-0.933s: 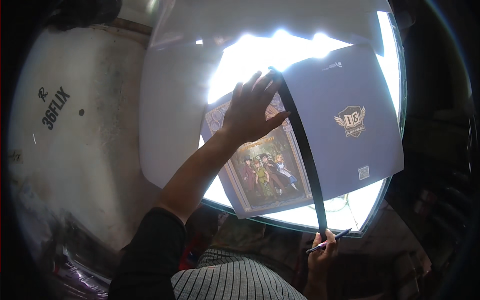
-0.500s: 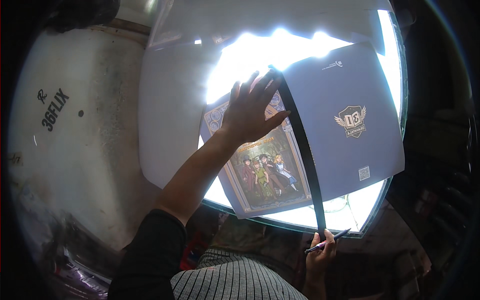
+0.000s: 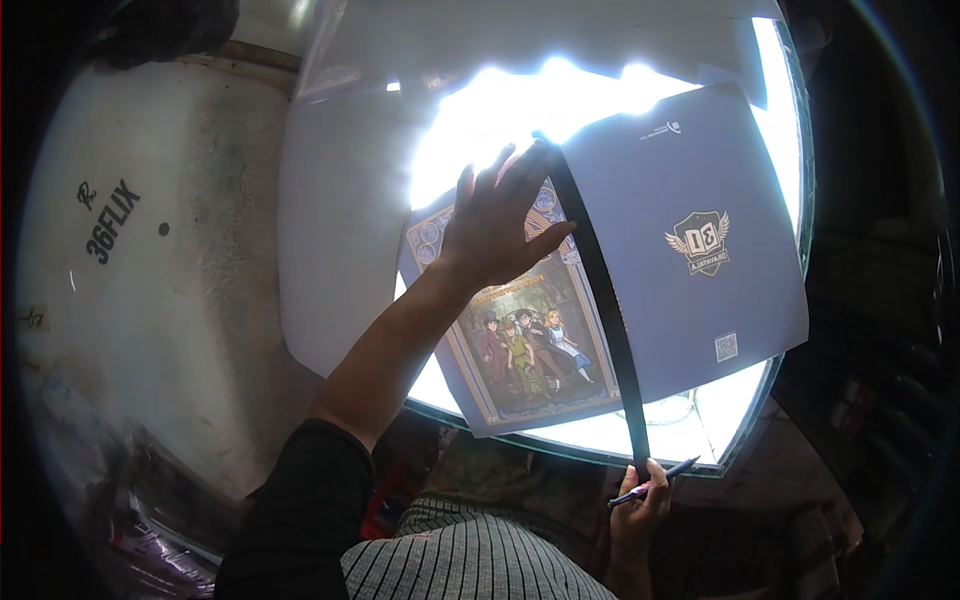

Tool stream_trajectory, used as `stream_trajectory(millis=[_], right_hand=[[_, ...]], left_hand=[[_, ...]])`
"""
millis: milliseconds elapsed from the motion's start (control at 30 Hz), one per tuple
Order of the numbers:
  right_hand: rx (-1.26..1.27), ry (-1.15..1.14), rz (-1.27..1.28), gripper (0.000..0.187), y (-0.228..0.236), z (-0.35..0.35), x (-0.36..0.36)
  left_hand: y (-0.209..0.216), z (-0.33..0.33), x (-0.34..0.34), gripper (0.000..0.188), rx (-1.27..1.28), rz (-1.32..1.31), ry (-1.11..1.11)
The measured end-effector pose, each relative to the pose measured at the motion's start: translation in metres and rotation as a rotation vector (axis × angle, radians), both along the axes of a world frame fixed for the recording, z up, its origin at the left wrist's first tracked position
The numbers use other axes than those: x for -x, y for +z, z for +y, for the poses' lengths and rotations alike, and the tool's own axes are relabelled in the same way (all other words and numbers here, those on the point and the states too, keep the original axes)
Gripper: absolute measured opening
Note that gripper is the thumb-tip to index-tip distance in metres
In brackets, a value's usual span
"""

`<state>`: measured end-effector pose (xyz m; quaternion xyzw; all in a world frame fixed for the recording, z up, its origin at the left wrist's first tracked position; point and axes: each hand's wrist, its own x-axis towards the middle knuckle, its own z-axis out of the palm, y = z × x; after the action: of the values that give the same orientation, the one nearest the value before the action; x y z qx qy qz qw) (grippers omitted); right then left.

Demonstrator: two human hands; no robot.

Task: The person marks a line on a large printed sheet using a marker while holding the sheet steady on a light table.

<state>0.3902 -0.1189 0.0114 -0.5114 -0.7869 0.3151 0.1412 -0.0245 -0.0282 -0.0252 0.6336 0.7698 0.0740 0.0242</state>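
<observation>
A printed cover sheet [image 3: 655,300] in muted blue, seen from its reverse so its print reads mirrored, lies spread on a brightly glowing light table [image 3: 725,435]. Its left half bears a framed picture of several cartoon figures, its right half a winged emblem. Down the middle runs a long black strip [image 3: 600,265], reaching past the sheet's near edge. My left hand [image 3: 500,225] rests flat on the left half, fingers spread, fingertips by the strip's far end. My right hand [image 3: 640,497] pinches the strip's near end and also holds a pen-like tool [image 3: 655,482].
Pale sheets [image 3: 345,220] lie along the left and far sides of the light table. Further left stands a whitish panel [image 3: 150,330] with dark markings. A dark bundle [image 3: 165,30] sits at the far left corner. Shadowed clutter surrounds the near right.
</observation>
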Motion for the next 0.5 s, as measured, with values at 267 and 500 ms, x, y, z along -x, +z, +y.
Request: stream_trajectory(millis=[267, 500], right_hand=[[0.017, -0.006, 0.032, 0.031, -0.0046, -0.0011, -0.0007], [0.013, -0.009, 0.06, 0.031, -0.0093, -0.002, -0.0029]], left_hand=[[-0.003, -0.0013, 0.0001, 0.077, -0.016, 0.013, -0.006], [-0.0038, -0.0016, -0.0022, 0.077, -0.009, 0.007, 0.005]])
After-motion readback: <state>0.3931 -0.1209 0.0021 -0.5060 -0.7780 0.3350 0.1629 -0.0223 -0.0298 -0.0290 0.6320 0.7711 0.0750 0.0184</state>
